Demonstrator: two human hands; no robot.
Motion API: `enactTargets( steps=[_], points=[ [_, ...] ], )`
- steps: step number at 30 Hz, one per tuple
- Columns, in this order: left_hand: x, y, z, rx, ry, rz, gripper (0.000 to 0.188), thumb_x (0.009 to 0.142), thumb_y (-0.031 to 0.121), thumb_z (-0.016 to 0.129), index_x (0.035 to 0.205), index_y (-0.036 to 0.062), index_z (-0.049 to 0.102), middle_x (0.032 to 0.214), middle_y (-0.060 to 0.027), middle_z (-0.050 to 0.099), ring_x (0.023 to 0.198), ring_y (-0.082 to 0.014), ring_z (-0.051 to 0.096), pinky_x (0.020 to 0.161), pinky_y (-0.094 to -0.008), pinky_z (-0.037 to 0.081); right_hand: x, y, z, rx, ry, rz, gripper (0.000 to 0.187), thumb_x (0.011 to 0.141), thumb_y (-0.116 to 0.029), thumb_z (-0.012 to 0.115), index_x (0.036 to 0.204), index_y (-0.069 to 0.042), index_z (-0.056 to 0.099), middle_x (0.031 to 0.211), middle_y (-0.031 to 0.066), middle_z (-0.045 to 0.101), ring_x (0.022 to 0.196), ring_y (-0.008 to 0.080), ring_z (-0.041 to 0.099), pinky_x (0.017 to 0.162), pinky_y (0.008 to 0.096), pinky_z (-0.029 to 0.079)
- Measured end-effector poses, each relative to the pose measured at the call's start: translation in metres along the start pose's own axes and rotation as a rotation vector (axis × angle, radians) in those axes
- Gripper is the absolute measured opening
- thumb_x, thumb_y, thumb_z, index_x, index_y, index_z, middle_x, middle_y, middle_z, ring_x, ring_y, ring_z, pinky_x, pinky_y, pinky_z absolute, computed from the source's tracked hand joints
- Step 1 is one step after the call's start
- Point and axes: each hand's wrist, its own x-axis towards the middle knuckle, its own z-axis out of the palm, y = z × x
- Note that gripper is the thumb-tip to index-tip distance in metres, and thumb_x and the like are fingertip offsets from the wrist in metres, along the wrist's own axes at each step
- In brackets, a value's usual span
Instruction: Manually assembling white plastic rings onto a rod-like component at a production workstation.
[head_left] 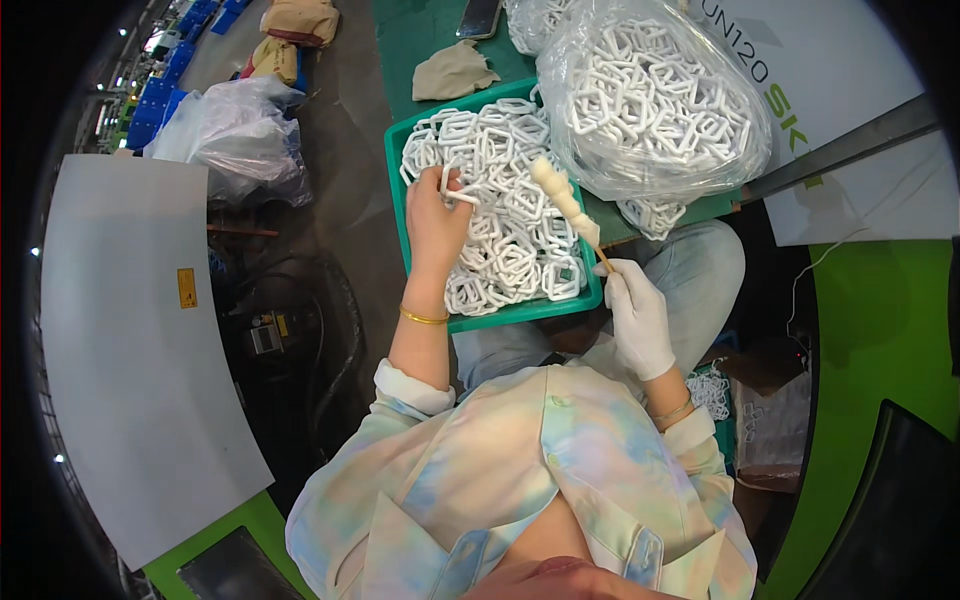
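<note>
- 1 white plastic link point(446, 181) is over the left part of the heap in the green bin point(525, 316), pinched between the thumb and fingers of the bare left hand point(440, 222).
- The left forearm reaches straight up from a rolled cuff, wrist over the bin's near-left edge, knuckles partly hiding the grip.
- The gloved right hand point(642, 318) sits just outside the bin's right edge, fingers closed round a thin stick point(603, 258) slanting up and left, its cream wrapped head point(558, 192) above the links (the stick's lower end is lost inside the fist).
- Overlapping pieces blur together in the heap.
- Beyond, the clear bag point(590, 180) of links partly covers another, cut off by the upper edge.
</note>
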Motion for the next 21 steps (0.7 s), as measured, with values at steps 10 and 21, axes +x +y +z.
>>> enactTargets(
  steps=[10, 21],
  points=[
    [-0.018, 0.027, -0.005, -0.426, 0.026, -0.062, 0.012, 0.094, 0.003, 0.055, 0.104, -0.0013, 0.052, 0.088, -0.0157, 0.06, 0.078, -0.0248, 0.059, 0.071, -0.0373, 0.047, 0.008, -0.025, 0.046, -0.143, -0.021, -0.152, 0.021, 0.1, -0.015, 0.049, 0.115, -0.003, 0.059, 0.075, 0.0171, 0.058, 0.066, 0.0269, 0.06, 0.063, 0.037, 0.046],
    [-0.043, 0.087, -0.009, -1.459, -0.122, -0.541, 0.017, 0.107, 0.019, 0.045, 0.112, 0.0044, 0.052, 0.097, -0.0028, 0.055, 0.089, -0.0092, 0.051, 0.081, -0.0255, 0.043, 0.025, -0.065, 0.044, 0.035, 0.018, -0.101, 0.026, 0.094, -0.015, 0.061, 0.115, 0.0, 0.057, 0.077, 0.0027, 0.057, 0.067, 0.0099, 0.051, 0.06, 0.0282, 0.043]
  ],
)
